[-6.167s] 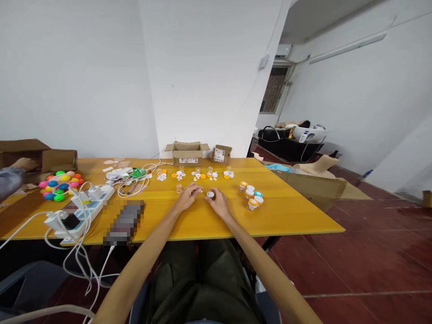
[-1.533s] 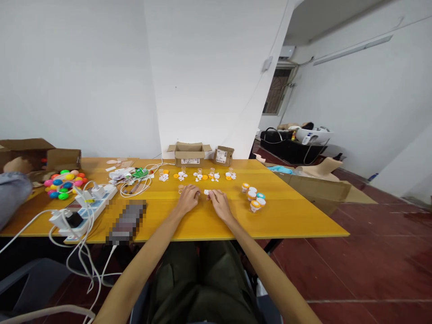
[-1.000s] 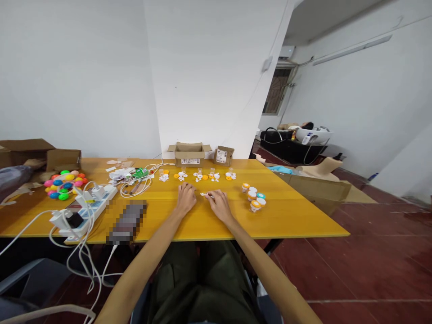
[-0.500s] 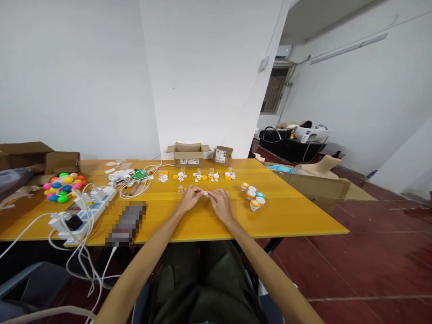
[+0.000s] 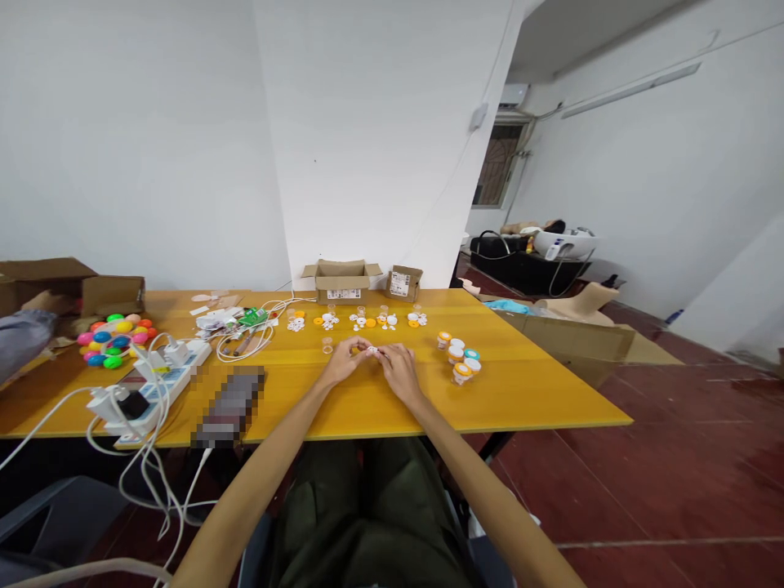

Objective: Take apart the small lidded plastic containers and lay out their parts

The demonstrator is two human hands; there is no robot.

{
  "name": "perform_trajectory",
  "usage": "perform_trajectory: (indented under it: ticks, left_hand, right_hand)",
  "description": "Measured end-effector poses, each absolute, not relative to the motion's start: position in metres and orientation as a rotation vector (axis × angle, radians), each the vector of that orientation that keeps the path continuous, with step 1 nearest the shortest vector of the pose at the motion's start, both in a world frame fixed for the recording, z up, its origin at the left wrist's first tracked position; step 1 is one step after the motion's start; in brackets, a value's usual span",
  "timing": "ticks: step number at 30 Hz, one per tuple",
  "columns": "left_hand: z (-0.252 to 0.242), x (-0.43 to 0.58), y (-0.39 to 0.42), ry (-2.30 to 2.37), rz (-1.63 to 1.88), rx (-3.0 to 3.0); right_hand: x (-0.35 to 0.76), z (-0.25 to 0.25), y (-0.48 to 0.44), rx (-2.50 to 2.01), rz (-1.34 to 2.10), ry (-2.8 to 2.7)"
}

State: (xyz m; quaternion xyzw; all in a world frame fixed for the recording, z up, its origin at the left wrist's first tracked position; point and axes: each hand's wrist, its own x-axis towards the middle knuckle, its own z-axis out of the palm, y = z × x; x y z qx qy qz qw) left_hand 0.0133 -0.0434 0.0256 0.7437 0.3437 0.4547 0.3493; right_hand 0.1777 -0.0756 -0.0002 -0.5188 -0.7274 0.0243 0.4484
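Between the fingertips of both hands is a small white plastic part [image 5: 371, 350], held just above the table; its exact shape is too small to make out. My left hand [image 5: 346, 359] pinches it from the left, and my right hand [image 5: 398, 365] grips its right side. A clear open cup [image 5: 327, 345] stands beside my left hand. Beyond my hands runs a row of small piles of white parts [image 5: 331, 321] with orange rings [image 5: 371, 322] and clear cups [image 5: 361, 310]. To the right stand several clear jars with orange, white and teal lids [image 5: 462, 371].
Two cardboard boxes [image 5: 343, 282] stand against the wall. On the left are colourful plastic balls [image 5: 113, 339], a power strip [image 5: 165, 384] with tangled white cables, a blurred phone [image 5: 229, 406] and a green circuit board [image 5: 253, 316]. A large carton [image 5: 551, 339] sits beyond the table's right edge.
My hands stay in nearly the same place, with the fingers shifting slightly around the white part. At the far left, a greyish sleeve-like shape has moved.
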Motion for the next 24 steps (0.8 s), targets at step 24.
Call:
perform_trajectory:
  ticks: [24]
  left_hand:
    - [0.0237, 0.0061, -0.0384, 0.808, 1.102, 1.833]
  right_hand:
    - [0.181, -0.0008, -0.0753, -1.234, 0.133, -1.869]
